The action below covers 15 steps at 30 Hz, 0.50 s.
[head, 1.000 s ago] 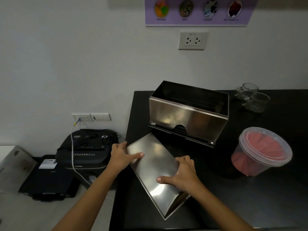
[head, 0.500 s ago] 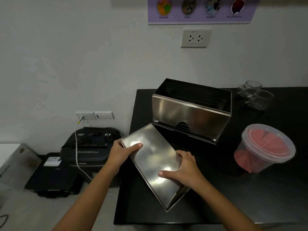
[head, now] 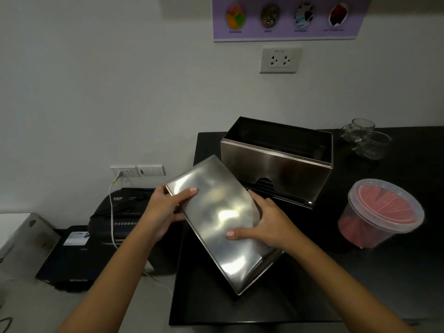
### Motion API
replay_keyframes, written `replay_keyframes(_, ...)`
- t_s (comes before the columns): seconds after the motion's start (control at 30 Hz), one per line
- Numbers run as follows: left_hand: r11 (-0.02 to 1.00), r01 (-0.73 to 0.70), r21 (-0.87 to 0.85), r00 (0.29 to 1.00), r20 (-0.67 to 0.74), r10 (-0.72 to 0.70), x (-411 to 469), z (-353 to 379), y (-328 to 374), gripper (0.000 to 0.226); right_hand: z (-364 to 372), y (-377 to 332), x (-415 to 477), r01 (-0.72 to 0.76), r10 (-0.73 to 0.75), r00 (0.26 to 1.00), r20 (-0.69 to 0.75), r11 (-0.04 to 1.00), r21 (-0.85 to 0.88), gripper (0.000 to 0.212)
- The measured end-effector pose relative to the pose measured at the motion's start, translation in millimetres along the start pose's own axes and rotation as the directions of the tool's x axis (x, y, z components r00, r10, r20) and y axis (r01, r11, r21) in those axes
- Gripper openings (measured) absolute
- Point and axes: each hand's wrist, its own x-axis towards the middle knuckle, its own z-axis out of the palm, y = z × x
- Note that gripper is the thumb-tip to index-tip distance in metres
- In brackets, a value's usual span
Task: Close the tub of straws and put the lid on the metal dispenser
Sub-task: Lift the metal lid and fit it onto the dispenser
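I hold a shiny rectangular metal lid [head: 216, 217] tilted above the black table [head: 360, 284], in front of and left of the metal dispenser [head: 276, 174]. My left hand [head: 165, 212] grips its far left edge, thumb on top. My right hand [head: 269, 224] grips its right edge, thumb on top. The dispenser stands open at the top, its dark inside showing. A clear plastic tub of red straws [head: 379, 212] stands at the right with its clear lid on it.
Two glass jars [head: 367, 140] stand at the back right of the table against the white wall. Left of the table, on the floor, a black shredder [head: 120, 212] sits with a white cable plugged into a wall socket [head: 125, 171].
Both hands have lifted the metal lid off the table, and it has moved up and nearer to the dispenser.
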Motion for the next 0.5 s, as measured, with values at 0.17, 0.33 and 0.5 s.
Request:
replay_keyframes(0.17, 0.991, -0.099, -0.094, 0.993, 0.06, 0.105, 8, 15, 42, 0.053, -24, -39, 6, 0.039, -0.036, 0.994, -0.1, 0.999, 0.031, 0.13)
replay_keyframes(0.33, 0.97, -0.039, -0.242, 0.985, 0.156, 0.078, 14, 50, 74, 0.02, -48, -60, 7, 0.12, -0.095, 0.98, -0.175, 0.982, 0.143, 0.084)
replay_keyframes(0.5, 0.946, 0.017, -0.324, 0.972, 0.227, 0.06, 18, 91, 102, 0.022, -86, -56, -1, 0.03, 0.087, 0.964, -0.25, 0.904, 0.427, 0.098)
